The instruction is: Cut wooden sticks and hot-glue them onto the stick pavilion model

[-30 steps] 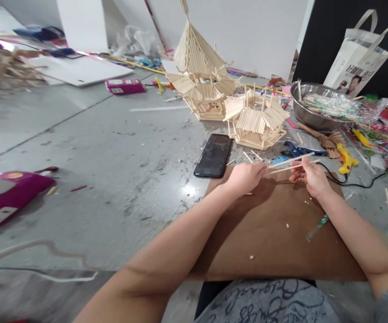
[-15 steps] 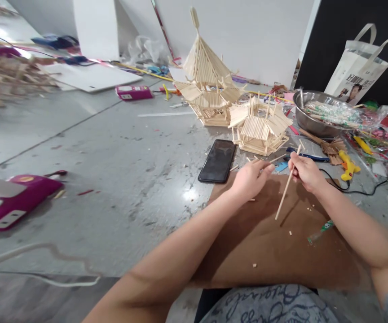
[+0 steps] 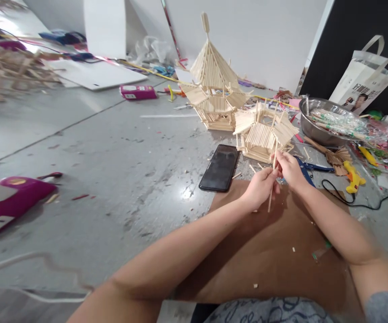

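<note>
Thin pale wooden stick (image 3: 275, 159) is up in front of me, over the far edge of the flat brown board (image 3: 268, 255), tilted slightly, far end higher in view. Both hands on it. Left hand (image 3: 260, 187): closed, thumb and fingers pinching it about mid-length. Right hand (image 3: 288, 169): fingers curled, gripping it just above the left. Fingers hide the middle, so can't tell if it's one piece or two lined up.

Board has small pale wood offcuts (image 3: 293, 249) on it, plus a clear-and-green plastic wrapper (image 3: 320, 254) by my right forearm.

Just beyond my hands: low, open-topped pavilion of pale sticks (image 3: 260, 133). The held stick overlaps it in view; can't tell if they touch. Far left of that, taller stick pavilion with pointed roof (image 3: 216, 104). Black phone (image 3: 218, 168) lies left of my hands, at the board's far left corner.

Right side: blue-handled tool (image 3: 319, 168) partly behind my right hand, yellow glue gun (image 3: 353, 178) with black cord, round steel bowl (image 3: 316, 133) of wrapped sticks, white tote bag (image 3: 355, 85) behind it.

Left side: magenta-and-white box (image 3: 28, 193) near, similar smaller-looking one (image 3: 139, 92) far.
</note>
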Tool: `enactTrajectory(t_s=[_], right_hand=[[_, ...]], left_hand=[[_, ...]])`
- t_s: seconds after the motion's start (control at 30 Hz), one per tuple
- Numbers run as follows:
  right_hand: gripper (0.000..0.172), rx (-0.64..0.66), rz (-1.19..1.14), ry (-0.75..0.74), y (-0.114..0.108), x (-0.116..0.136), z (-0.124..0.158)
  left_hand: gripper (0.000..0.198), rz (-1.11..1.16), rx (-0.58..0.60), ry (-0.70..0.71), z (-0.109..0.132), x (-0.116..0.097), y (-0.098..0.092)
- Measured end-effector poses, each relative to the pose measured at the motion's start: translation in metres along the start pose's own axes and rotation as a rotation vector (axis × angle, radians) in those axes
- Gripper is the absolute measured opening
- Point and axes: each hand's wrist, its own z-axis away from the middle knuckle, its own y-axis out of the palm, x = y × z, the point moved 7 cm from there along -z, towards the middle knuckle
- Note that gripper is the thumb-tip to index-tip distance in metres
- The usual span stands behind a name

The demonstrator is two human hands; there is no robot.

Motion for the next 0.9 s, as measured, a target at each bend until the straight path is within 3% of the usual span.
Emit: enactTrajectory(t_s=[0.27, 0.9], right_hand=[[0.034, 0.046, -0.045, 0.006, 0.007, -0.004, 0.002], [0.025, -0.031, -0.042, 0.039, 0.003, -0.011, -0.006]], left_hand=[[0.027, 0.002, 0.068, 0.003, -0.002, 0.004, -0.008], [0.025, -0.113, 0.027, 0.040, -0.011, 0.007, -0.016]])
